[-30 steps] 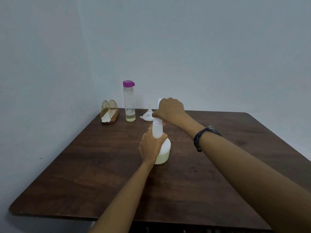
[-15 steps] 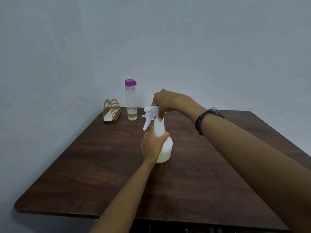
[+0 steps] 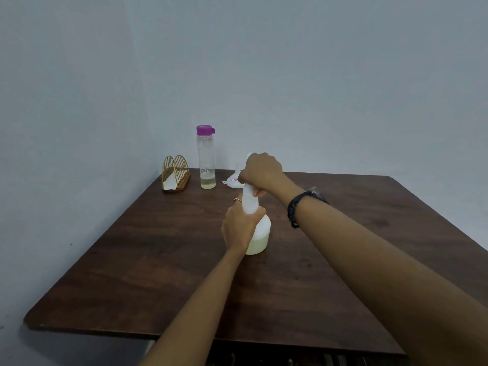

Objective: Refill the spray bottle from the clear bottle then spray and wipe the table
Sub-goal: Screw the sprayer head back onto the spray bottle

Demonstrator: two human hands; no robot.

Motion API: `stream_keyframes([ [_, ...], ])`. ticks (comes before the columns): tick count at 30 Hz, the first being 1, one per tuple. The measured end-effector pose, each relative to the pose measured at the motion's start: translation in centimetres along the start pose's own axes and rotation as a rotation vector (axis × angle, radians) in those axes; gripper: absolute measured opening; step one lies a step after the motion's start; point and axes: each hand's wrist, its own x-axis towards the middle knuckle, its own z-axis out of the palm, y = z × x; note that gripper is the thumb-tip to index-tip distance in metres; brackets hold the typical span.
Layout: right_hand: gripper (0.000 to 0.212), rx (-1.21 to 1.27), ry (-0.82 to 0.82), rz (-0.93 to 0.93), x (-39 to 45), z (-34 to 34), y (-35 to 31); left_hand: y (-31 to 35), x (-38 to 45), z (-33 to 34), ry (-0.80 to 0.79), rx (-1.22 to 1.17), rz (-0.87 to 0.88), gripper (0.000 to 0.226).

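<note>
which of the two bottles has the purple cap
The clear bottle standing at the back by the wall, untouched. The white spray bottle in the middle, gripped by both hands, has no purple cap.

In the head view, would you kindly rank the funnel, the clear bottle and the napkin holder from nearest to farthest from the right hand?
From the right hand:
1. Funnel, just behind its left edge, partly hidden.
2. Clear bottle, further left at the back.
3. Napkin holder, farthest left, in the table's back corner.
</note>
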Motion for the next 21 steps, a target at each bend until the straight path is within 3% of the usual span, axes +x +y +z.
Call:
stream_keyframes([
  [3, 0.044, 0.110, 0.053, 0.003, -0.9, 0.5, 1.1, 0.2, -0.1, -0.1, 0.010, 0.001, -0.002, 0.032],
  [7, 0.070, 0.447, -0.060, 0.029, -2.1, -0.9, 3.3, -0.1, -0.1, 0.1, 0.008, 0.006, 0.019, 0.030],
  [9, 0.061, 0.475, -0.019, 0.038, -2.1, -1.1, 4.1, -0.3, 0.0, 0.1, 0.009, 0.003, 0.022, 0.032],
  [12, 0.032, 0.327, 0.145, -0.047, -1.4, -0.9, 4.7, -0.3, 0.0, 0.1, 0.016, 0.009, 0.019, 0.033],
  [16, 0.064, -0.023, -0.015, -0.432, -0.9, -1.4, 4.4, -0.4, 0.1, 0.2, 0.018, 0.015, 0.028, 0.033],
  [18, 0.059, -0.201, -0.049, -0.538, -0.5, -1.5, 4.4, -0.5, 0.1, 0.2, 0.017, 0.024, 0.036, 0.036],
  [21, 0.051, -0.261, -0.076, -0.560, -0.2, -2.1, 4.4, -0.5, 0.1, 0.3, 0.017, 0.028, 0.040, 0.038],
])
